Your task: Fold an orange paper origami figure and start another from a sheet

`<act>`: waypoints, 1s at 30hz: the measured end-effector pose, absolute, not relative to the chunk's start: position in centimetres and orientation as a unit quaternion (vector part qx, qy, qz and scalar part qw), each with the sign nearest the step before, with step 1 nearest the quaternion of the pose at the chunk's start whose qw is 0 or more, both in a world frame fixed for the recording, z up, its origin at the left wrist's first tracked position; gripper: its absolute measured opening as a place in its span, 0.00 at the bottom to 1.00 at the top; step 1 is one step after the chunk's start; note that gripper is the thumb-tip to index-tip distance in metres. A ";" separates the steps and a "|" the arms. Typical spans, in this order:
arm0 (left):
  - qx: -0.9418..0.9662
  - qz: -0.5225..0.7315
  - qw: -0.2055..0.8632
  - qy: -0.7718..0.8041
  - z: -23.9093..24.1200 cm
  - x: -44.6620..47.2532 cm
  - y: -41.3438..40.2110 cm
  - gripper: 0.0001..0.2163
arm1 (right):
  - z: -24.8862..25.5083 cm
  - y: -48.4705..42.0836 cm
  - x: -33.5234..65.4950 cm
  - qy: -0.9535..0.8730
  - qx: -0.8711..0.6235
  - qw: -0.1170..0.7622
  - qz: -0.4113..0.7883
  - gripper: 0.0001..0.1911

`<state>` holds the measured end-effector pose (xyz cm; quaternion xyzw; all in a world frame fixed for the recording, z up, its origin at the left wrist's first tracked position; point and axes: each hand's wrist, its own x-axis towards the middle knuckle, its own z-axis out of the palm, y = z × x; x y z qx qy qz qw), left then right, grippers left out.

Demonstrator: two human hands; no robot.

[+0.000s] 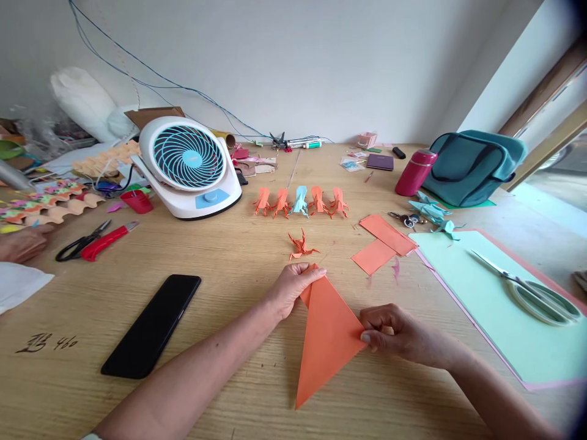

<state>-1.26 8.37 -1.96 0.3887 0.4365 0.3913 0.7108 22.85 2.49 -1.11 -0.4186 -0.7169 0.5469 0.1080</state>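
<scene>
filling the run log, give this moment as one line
left hand: pinching folded orange paper, top; right hand: pinching its right corner; beyond: five paper figures

The sheet of orange paper (328, 342) which I see is folded into a large, plain triangle, like a kite with one long point. This longest tip is directed down, toward the person, and leans slightly to the left. The upper corner and the right corner are both pinched, so the sheet is spread between them. Near the upper corner, a small part of the paper comes out on the left side, behind the straight edge. The visible face looks smooth. Whether the lower tip touches the tabletop (247, 391), I cannot tell.
</scene>
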 end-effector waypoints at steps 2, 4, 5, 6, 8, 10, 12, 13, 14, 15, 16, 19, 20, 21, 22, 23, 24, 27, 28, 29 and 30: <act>0.388 0.396 0.708 0.437 -2.0 -1.2 8.4 0.19 | -1.1 2.5 22.9 -0.712 -0.419 0.109 0.552 0.25; 0.387 0.399 0.708 0.435 -2.1 -1.2 8.4 0.19 | -1.0 2.6 22.9 -0.702 -0.420 0.114 0.564 0.24; 0.386 0.400 0.709 0.433 -2.1 -1.2 8.4 0.19 | -1.0 2.6 22.9 -0.695 -0.420 0.116 0.572 0.25; 0.386 0.401 0.710 0.431 -2.1 -1.2 8.4 0.19 | -1.0 2.6 23.0 -0.690 -0.419 0.118 0.578 0.25; 0.388 0.401 0.712 0.426 -2.1 -1.2 8.4 0.19 | -1.0 2.6 23.0 -0.683 -0.417 0.121 0.587 0.25; 0.390 0.401 0.713 0.422 -2.0 -1.3 8.5 0.19 | -1.0 2.7 23.1 -0.683 -0.412 0.126 0.590 0.25; 0.393 0.402 0.711 0.423 -2.0 -1.3 8.5 0.18 | -1.1 2.8 23.2 -0.686 -0.403 0.131 0.592 0.26; 0.394 0.402 0.709 0.425 -2.0 -1.3 8.5 0.17 | -1.1 2.8 23.2 -0.687 -0.399 0.132 0.593 0.26; 0.395 0.403 0.707 0.427 -2.0 -1.3 8.5 0.16 | -1.1 2.9 23.3 -0.689 -0.395 0.132 0.593 0.26; 0.396 0.403 0.705 0.430 -2.0 -1.3 8.5 0.15 | -1.1 2.9 23.3 -0.690 -0.392 0.129 0.594 0.26; 0.396 0.403 0.703 0.432 -2.1 -1.3 8.5 0.14 | -1.1 2.9 23.3 -0.691 -0.390 0.125 0.595 0.26; 0.396 0.407 0.699 0.435 -2.1 -1.3 8.5 0.13 | -1.0 2.8 23.4 -0.694 -0.382 0.118 0.599 0.25; 0.395 0.408 0.698 0.436 -2.1 -1.3 8.4 0.13 | -1.0 2.7 23.4 -0.695 -0.377 0.117 0.601 0.25; 0.395 0.410 0.697 0.437 -2.1 -1.3 8.4 0.13 | -1.0 2.7 23.4 -0.696 -0.373 0.116 0.602 0.25; 0.395 0.410 0.696 0.438 -2.1 -1.2 8.4 0.13 | -1.0 2.7 23.4 -0.696 -0.370 0.115 0.605 0.25; 0.395 0.411 0.694 0.439 -2.0 -1.2 8.4 0.13 | -1.0 2.7 23.4 -0.695 -0.367 0.112 0.607 0.25; 0.396 0.411 0.693 0.440 -1.9 -1.2 8.3 0.13 | -1.0 2.7 23.4 -0.695 -0.367 0.110 0.608 0.25; 0.401 0.409 0.690 0.442 -1.8 -1.1 8.3 0.13 | -1.0 2.7 23.3 -0.695 -0.368 0.108 0.608 0.25; 0.402 0.409 0.689 0.443 -1.8 -1.1 8.3 0.13 | -1.1 2.7 23.3 -0.697 -0.367 0.108 0.606 0.25; 0.403 0.409 0.688 0.444 -1.8 -1.1 8.3 0.13 | -1.1 2.7 23.4 -0.700 -0.365 0.108 0.604 0.25; 0.404 0.410 0.687 0.445 -1.8 -1.1 8.3 0.13 | -1.0 2.7 23.4 -0.704 -0.363 0.108 0.601 0.26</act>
